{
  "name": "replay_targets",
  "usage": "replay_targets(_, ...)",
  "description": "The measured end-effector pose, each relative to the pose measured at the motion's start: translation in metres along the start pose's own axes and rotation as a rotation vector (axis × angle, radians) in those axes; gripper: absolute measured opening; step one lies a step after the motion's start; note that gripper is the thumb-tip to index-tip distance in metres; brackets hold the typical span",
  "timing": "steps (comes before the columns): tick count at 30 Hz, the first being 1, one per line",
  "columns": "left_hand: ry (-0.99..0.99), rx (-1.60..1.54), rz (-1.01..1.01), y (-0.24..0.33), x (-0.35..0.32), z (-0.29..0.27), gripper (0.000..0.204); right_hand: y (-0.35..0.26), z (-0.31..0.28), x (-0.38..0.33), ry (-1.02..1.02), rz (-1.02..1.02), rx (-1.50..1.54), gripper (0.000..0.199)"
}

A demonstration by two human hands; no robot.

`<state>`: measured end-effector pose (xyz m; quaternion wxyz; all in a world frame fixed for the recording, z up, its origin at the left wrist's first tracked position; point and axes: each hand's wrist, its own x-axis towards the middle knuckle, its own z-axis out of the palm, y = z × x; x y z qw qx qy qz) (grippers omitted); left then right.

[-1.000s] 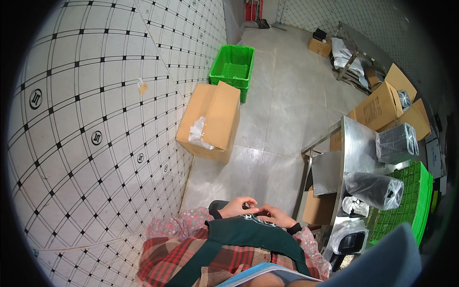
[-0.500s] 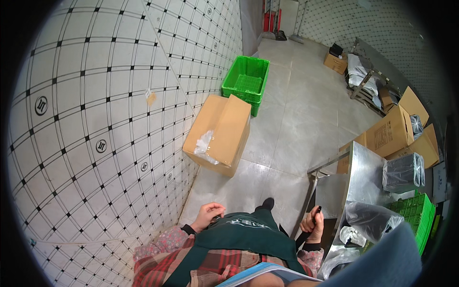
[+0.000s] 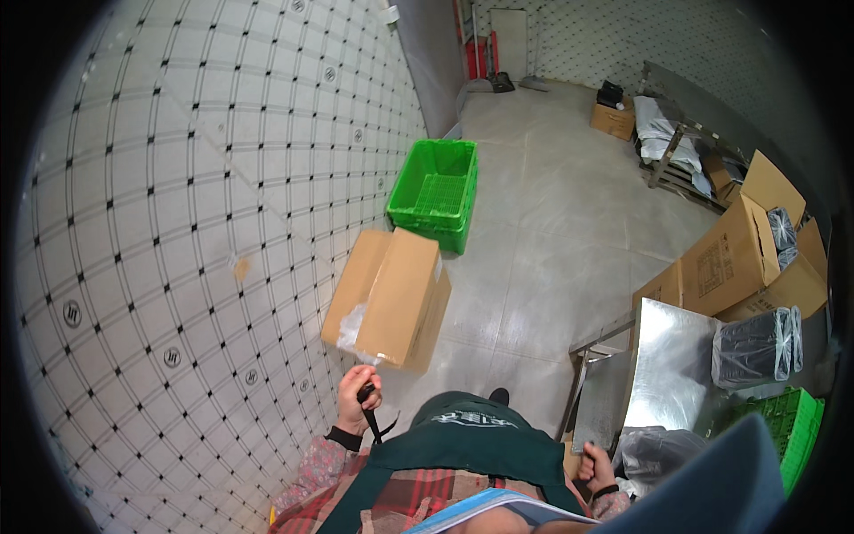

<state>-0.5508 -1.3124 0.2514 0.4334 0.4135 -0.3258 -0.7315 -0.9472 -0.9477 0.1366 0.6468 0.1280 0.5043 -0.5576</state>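
Note:
My left hand point(image 3: 354, 399) is closed round a black apron strap point(image 3: 374, 425), which hangs from the fingers toward the side of the dark green apron point(image 3: 471, 449) I wear. It is raised just in front of the near edge of a taped cardboard box point(image 3: 405, 298). My right hand point(image 3: 596, 468) is low at my right side, with its fingers curled. A small dark tip shows at its fingers, but what it holds cannot be made out. Near that hand is a grey plastic bag point(image 3: 656, 454) beside the metal table point(image 3: 663, 374).
Stacked green crates point(image 3: 449, 233) stand behind the box along the tiled wall point(image 3: 222, 222). On the metal table sits a plastic-wrapped stack of black containers point(image 3: 754, 347). Large open cartons point(image 3: 712, 258) and a green basket point(image 3: 805, 436) are at right. Brooms and dustpans point(image 3: 501, 82) stand far off.
My left hand has risen forward from the apron's edge and now shows a black strap in its grip. My right hand has dropped lower, nearer my body. The view has shifted.

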Motion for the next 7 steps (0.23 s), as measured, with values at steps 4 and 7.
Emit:
replay_targets(4,-0.112,-0.223,0.068,0.016,0.038,0.04,0.019,0.028,-0.042,-0.003,0.224,0.198,-0.408,0.016)
replay_targets(7,-0.194,-0.237,0.05,0.031,0.063,0.064,0.019,0.027,-0.031,0.018,0.22,0.206,-0.54,0.016)
